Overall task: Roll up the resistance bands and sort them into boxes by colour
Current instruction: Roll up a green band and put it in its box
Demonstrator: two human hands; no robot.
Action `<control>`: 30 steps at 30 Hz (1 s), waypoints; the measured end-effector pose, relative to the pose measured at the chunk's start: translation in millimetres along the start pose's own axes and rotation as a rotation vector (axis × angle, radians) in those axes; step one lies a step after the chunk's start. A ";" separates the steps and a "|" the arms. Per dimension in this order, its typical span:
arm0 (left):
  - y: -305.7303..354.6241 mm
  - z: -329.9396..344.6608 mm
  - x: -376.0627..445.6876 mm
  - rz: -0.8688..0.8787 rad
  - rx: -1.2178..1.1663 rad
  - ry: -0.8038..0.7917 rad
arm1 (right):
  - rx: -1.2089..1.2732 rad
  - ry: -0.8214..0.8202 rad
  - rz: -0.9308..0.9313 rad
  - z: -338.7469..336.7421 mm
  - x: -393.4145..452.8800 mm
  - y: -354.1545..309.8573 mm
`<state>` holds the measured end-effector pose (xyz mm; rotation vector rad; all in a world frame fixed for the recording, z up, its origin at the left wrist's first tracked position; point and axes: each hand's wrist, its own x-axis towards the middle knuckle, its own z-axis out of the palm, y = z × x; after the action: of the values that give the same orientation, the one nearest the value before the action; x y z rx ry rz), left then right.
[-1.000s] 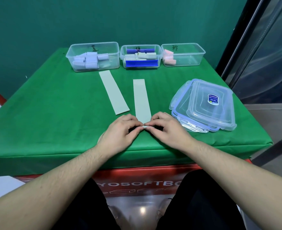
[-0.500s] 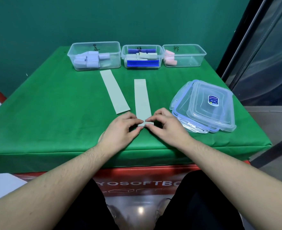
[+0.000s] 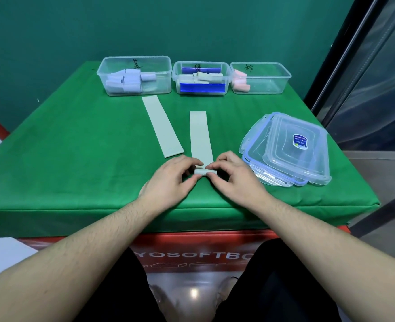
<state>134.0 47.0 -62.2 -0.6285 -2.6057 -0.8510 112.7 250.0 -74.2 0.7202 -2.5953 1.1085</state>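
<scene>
A pale green resistance band (image 3: 200, 135) lies flat on the green table, its near end curled into a small roll (image 3: 200, 171). My left hand (image 3: 168, 183) and my right hand (image 3: 232, 180) pinch that roll from either side. A second pale green band (image 3: 162, 125) lies flat to the left. Three clear boxes stand at the back: the left box (image 3: 164, 63) holds lilac rolls, the middle box (image 3: 226, 73) holds pale green rolls and blue strips, the right box (image 3: 282, 77) holds pink rolls.
A stack of clear lids (image 3: 291, 147) with blue seals lies on the right of the table, close to my right hand. The table's front edge (image 3: 191, 210) runs just behind my wrists. A dark glass panel stands at the far right.
The near end of the band has been rolled up a little further, and both hands have moved slightly away from me with the roll.
</scene>
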 end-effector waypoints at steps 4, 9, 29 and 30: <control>-1.9 0.3 -0.2 -0.007 -0.007 -0.005 | 0.013 -0.014 -0.017 -1.6 -1.3 -1.2; -0.6 -0.1 -1.5 0.004 0.009 -0.017 | 0.042 -0.008 -0.019 -4.0 -2.1 -3.1; -0.4 2.8 0.6 -0.022 0.043 0.034 | 0.044 -0.009 0.004 -2.7 3.6 0.8; 0.0 2.1 0.6 -0.025 0.032 0.038 | 0.056 -0.001 0.007 -3.2 3.0 0.2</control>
<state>133.1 48.5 -63.5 -0.5669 -2.5931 -0.8190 110.0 251.4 -71.0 0.7247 -2.5783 1.1876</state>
